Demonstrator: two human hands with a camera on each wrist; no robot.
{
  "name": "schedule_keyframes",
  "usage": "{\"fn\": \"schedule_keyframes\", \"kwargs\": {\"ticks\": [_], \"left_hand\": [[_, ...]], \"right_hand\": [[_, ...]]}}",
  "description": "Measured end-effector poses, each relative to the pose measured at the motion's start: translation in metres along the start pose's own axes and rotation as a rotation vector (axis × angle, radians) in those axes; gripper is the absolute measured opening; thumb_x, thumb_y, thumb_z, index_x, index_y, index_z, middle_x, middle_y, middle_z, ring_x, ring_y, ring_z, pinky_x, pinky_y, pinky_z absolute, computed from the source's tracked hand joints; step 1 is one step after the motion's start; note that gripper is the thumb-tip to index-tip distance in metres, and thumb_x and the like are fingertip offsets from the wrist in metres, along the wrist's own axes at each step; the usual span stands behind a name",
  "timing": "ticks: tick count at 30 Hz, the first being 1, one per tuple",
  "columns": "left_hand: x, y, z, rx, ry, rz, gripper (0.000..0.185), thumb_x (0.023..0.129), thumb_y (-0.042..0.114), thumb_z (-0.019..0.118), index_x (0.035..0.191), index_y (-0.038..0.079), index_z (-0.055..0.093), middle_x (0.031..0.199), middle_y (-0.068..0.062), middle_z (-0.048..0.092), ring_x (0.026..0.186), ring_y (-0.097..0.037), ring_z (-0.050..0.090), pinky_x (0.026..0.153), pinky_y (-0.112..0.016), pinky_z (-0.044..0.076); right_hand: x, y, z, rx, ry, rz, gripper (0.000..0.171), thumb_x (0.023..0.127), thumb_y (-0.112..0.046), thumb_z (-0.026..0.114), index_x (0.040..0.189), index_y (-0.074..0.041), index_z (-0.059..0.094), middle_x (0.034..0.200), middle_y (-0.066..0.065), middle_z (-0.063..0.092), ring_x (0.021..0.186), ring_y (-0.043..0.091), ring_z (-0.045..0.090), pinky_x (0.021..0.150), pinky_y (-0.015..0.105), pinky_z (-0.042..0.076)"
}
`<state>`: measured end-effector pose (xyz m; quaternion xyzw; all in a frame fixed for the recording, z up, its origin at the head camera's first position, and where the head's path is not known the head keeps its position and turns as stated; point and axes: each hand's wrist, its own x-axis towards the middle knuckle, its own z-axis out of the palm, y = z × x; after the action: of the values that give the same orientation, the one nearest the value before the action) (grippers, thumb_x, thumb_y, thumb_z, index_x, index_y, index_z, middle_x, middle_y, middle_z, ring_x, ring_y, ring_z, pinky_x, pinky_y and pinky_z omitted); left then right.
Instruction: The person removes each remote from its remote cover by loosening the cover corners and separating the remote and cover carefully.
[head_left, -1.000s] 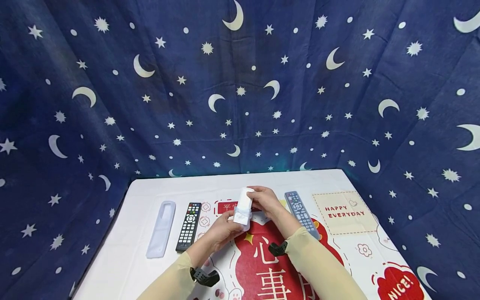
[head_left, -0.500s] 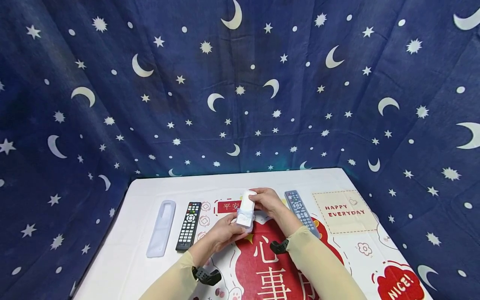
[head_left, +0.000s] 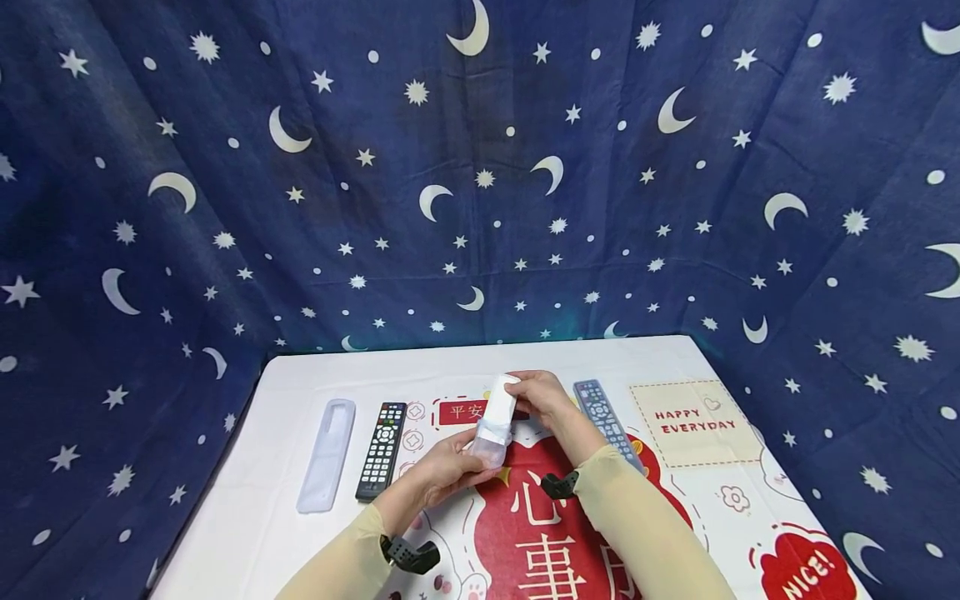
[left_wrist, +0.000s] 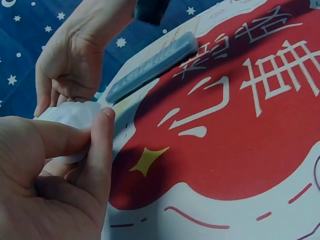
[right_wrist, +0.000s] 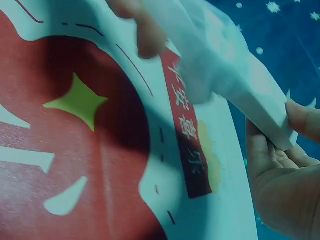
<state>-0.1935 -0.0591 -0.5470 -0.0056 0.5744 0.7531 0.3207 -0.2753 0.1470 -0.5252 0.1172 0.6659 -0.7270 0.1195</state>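
Observation:
A slim white remote (head_left: 500, 402), no buttons showing, is held up over the middle of the table. A translucent soft cover (head_left: 491, 453) wraps its lower end and reaches past it toward me. My left hand (head_left: 447, 468) pinches the cover between thumb and fingers, as the left wrist view also shows. At the far end, my right hand (head_left: 543, 400) grips the bare white part; in the right wrist view its thumb lies on the remote's edge (right_wrist: 267, 105). The cover looks wrinkled and bunched around the remote. Part of the remote is hidden inside it.
To the left lie an empty translucent cover (head_left: 327, 455) and a black remote (head_left: 382, 451). A remote in a bluish cover (head_left: 606, 423) lies right of my right hand. The printed tablecloth (head_left: 757, 508) covers the table, with a starry curtain (head_left: 480, 167) behind.
The cover's near end now extends further past the remote's lower end than before. Both hands stay close to where they were, shifting slightly. The things lying on the table stay put.

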Motion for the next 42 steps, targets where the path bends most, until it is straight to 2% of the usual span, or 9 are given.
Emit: {"fn": "schedule_keyframes", "kwargs": {"ticks": [7,13,16,22,28,32,37,40,42], "left_hand": [[0.0,0.003,0.001,0.024,0.014,0.05,0.072,0.088,-0.014,0.057,0.155,-0.003,0.034,0.12,-0.025,0.057,0.092,-0.025,0.071,0.083,-0.034,0.06],[0.004,-0.001,0.0,0.077,0.002,0.037,0.046,0.098,0.006,0.06,0.138,-0.013,0.048,0.112,-0.02,0.064,0.094,-0.023,0.07,0.086,-0.037,0.059],[0.005,-0.002,0.001,0.085,0.002,0.034,0.042,0.1,0.013,0.06,0.132,-0.013,0.052,0.11,-0.017,0.067,0.095,-0.021,0.069,0.087,-0.036,0.059],[0.007,-0.005,-0.001,0.028,-0.045,0.041,0.048,0.096,0.004,0.058,0.141,-0.008,0.045,0.113,-0.014,0.067,0.099,-0.021,0.068,0.086,-0.033,0.058],[0.009,-0.003,-0.005,-0.032,-0.124,0.02,0.059,0.096,0.001,0.055,0.151,-0.002,0.036,0.121,-0.018,0.064,0.103,-0.023,0.068,0.087,-0.032,0.058],[0.009,0.0,-0.006,-0.043,-0.143,0.012,0.06,0.096,0.001,0.052,0.153,0.0,0.033,0.122,-0.019,0.064,0.106,-0.025,0.068,0.089,-0.036,0.058],[0.009,0.0,-0.004,-0.03,-0.105,-0.021,0.041,0.095,0.003,0.051,0.134,-0.009,0.046,0.106,-0.013,0.068,0.095,-0.02,0.071,0.085,-0.032,0.059],[0.008,0.0,-0.004,0.004,-0.064,-0.036,0.029,0.097,0.006,0.053,0.121,-0.009,0.052,0.098,-0.011,0.069,0.089,-0.017,0.071,0.082,-0.028,0.059],[0.006,0.0,-0.005,0.048,-0.048,-0.03,0.027,0.099,0.008,0.057,0.121,-0.008,0.054,0.098,-0.011,0.07,0.088,-0.017,0.071,0.079,-0.027,0.059]], "right_hand": [[-0.002,-0.013,-0.004,-0.017,0.015,-0.018,0.042,0.093,0.0,0.069,0.133,0.009,0.062,0.114,0.02,0.069,0.08,0.015,0.069,0.076,0.031,0.061],[-0.007,-0.011,-0.003,0.001,0.004,-0.019,0.042,0.092,0.002,0.068,0.133,0.009,0.061,0.112,0.02,0.069,0.08,0.016,0.07,0.074,0.031,0.061],[-0.01,-0.009,-0.001,0.005,-0.02,-0.019,0.042,0.092,0.002,0.068,0.133,0.009,0.061,0.114,0.021,0.069,0.083,0.018,0.07,0.076,0.031,0.061],[-0.012,0.0,0.004,-0.037,-0.032,-0.021,0.041,0.092,0.0,0.068,0.133,0.008,0.062,0.113,0.019,0.069,0.083,0.017,0.07,0.071,0.028,0.06],[-0.011,0.006,0.006,-0.022,-0.036,-0.029,0.04,0.093,0.001,0.067,0.132,0.009,0.061,0.114,0.021,0.068,0.085,0.018,0.07,0.074,0.032,0.061],[-0.012,0.005,0.007,-0.023,-0.035,-0.03,0.04,0.094,0.0,0.067,0.133,0.008,0.062,0.116,0.021,0.068,0.088,0.019,0.07,0.077,0.033,0.061],[-0.014,0.002,0.006,-0.026,-0.046,-0.042,0.04,0.093,0.0,0.067,0.132,0.008,0.062,0.116,0.02,0.069,0.09,0.021,0.07,0.079,0.034,0.061],[-0.015,0.001,0.006,-0.027,-0.047,-0.049,0.04,0.093,0.0,0.067,0.132,0.008,0.062,0.116,0.019,0.069,0.091,0.021,0.071,0.08,0.036,0.061],[-0.015,0.002,0.006,-0.026,-0.044,-0.046,0.04,0.093,0.0,0.067,0.131,0.008,0.062,0.115,0.019,0.069,0.091,0.021,0.071,0.079,0.035,0.061]]}}
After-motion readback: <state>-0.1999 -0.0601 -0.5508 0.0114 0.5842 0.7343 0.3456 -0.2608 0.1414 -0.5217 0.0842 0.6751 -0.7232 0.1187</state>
